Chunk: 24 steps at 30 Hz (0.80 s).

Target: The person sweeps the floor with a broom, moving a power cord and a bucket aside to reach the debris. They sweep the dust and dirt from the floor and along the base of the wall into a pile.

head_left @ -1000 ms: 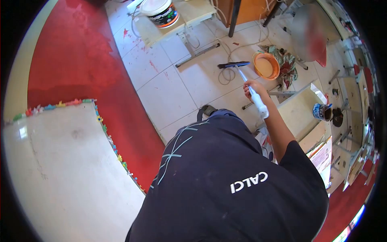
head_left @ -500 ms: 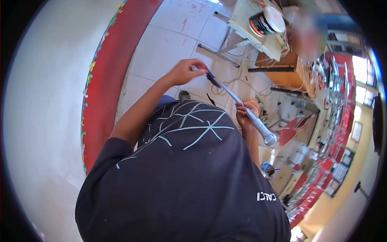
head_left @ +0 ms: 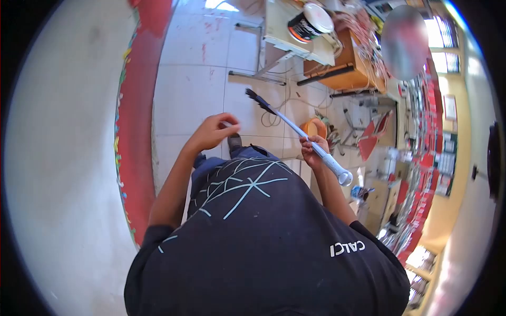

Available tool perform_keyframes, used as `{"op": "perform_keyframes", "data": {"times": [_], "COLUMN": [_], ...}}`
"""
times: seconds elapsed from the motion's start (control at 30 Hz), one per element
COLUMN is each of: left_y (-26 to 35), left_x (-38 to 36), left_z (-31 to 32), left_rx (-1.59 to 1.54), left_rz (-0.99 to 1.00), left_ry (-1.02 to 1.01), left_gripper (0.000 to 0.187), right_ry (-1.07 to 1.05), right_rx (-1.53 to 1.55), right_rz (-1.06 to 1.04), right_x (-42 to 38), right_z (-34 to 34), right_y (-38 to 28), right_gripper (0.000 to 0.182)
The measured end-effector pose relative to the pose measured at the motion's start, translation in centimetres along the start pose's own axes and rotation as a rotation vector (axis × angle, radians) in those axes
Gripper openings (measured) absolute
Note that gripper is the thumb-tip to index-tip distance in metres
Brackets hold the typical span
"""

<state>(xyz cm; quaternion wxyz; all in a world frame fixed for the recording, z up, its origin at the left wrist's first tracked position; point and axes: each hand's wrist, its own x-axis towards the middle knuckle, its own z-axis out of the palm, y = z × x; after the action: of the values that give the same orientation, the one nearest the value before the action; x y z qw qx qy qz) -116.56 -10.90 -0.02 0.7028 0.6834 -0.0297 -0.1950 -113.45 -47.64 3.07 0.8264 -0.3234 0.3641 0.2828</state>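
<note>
My right hand [head_left: 314,151] is closed around the light grey handle of a long brush [head_left: 289,122]. The handle's thick end, with a hole in it, points down to the right. The dark bristles at the other end point up to the left, over the tiled floor. My left hand [head_left: 215,130] is held apart from the brush, to the left of its bristles. Its fingers are curled, with a small pale thing between them that I cannot make out.
A black and white tub [head_left: 311,23] stands on a table [head_left: 282,29] ahead. Beside it are an orange-brown wooden piece [head_left: 342,66] and tangled cables. A red and white wall [head_left: 141,105] runs along the left. Another person [head_left: 405,42] is at the upper right.
My left hand has moved off the bristle end of the brush, down and to the left. The brush stays in my right hand. The view has shifted, so the table appears further left.
</note>
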Motion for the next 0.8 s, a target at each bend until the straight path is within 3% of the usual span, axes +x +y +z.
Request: {"op": "perform_keyframes", "data": {"times": [0.1,0.17,0.2,0.23,0.27,0.4,0.53,0.63,0.73,0.8], "left_y": [-4.1,-6.6,-7.1,-6.9,-6.0,-1.5,1.0,-1.2,-5.7,-7.5], "left_x": [-1.1,-1.6,-1.7,-1.4,-0.6,4.8,10.6,12.8,11.9,9.8], "left_z": [-2.8,-4.7,-5.3,-5.7,-5.8,-3.7,0.8,4.2,5.7,6.4], "left_rx": [0.02,0.083,0.09,0.101,0.12,0.211,0.202,0.192,0.35,0.552], "left_rz": [-0.13,-0.262,-0.296,-0.323,-0.338,-0.306,-0.221,-0.244,-0.456,-0.642], "left_ry": [0.143,0.139,0.133,0.133,0.148,0.211,0.298,0.228,0.044,-0.042], "left_gripper": [0.025,0.026,0.027,0.027,0.027,0.027,0.027,0.028,0.025,0.023], "right_ry": [0.119,0.339,0.307,0.396,0.4,0.507,0.527,0.544,0.544,0.461], "right_rx": [-0.224,-0.415,-0.55,-0.594,-0.415,-0.836,-0.806,-0.781,-0.829,-0.683], "right_rz": [-0.088,0.037,0.096,0.085,0.124,-0.025,-0.073,-0.196,-0.305,-0.344], "right_x": [-2.0,-2.9,-3.6,-4.4,-3.4,-3.7,-3.7,-3.9,-3.4,-3.1], "right_z": [-3.9,-6.9,-8.2,-8.9,-12.7,-14.4,-17.8,-21.1,-23.6,-24.8], "right_y": [0.1,-0.3,-0.5,-0.3,-0.4,-1.0,-3.9,-6.6,-11.3,-16.1], "right_gripper": [0.018,0.024,0.027,0.024,0.019,0.015,0.011,0.011,0.011,0.01]}}
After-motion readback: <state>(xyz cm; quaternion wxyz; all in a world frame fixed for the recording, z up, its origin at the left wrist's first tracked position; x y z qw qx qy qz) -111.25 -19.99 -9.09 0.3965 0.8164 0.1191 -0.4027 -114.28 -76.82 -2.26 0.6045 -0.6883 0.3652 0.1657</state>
